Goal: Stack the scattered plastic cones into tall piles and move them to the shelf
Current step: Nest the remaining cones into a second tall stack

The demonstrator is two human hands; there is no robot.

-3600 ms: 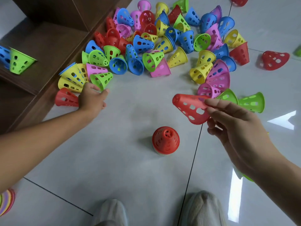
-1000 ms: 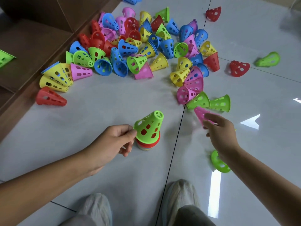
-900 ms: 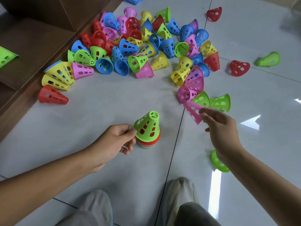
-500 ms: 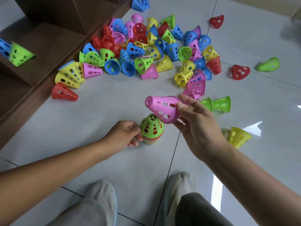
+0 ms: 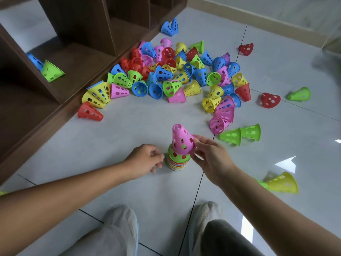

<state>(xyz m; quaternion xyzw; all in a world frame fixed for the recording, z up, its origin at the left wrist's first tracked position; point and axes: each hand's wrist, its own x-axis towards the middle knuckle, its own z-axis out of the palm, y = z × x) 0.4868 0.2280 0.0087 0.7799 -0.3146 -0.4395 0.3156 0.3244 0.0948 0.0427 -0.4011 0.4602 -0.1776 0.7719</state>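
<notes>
Head view, the only one. Right hand (image 5: 212,159) pinches a pink cone (image 5: 181,139) by its rim, thumb and fingers on the wide end, narrow end up. The cone hangs tilted just over the stack (image 5: 177,160), its rim low over the green top cone, not yet seated as far as can be told.

Left hand (image 5: 145,160) sits just beside the stack's base on the floor (image 5: 129,130), fingers loosely curled, grip on nothing; whether a fingertip touches the stack cannot be told.

Stack: one short pile, several nested rims showing at the base in mixed colours, green on top. Judged low, far from a tall pile.

Left to do: most of it. The heap (image 5: 175,76) of loose cones lies beyond the stack, against the shelf (image 5: 77,58) foot and spreading right. Strays lie apart: two green cones (image 5: 241,134) nested just right of the heap, a red cone (image 5: 270,100) and a green one (image 5: 299,94) further right, a yellow cone (image 5: 282,182) near the right forearm, a red one (image 5: 89,111) by the shelf edge.

In the shelf: a green cone with a blue one behind it (image 5: 50,71), lying on their sides in a lower compartment, not a pile. No finished pile is seen there.

Judgement: early stage; first pile in building, no move to the shelf begun.
</notes>
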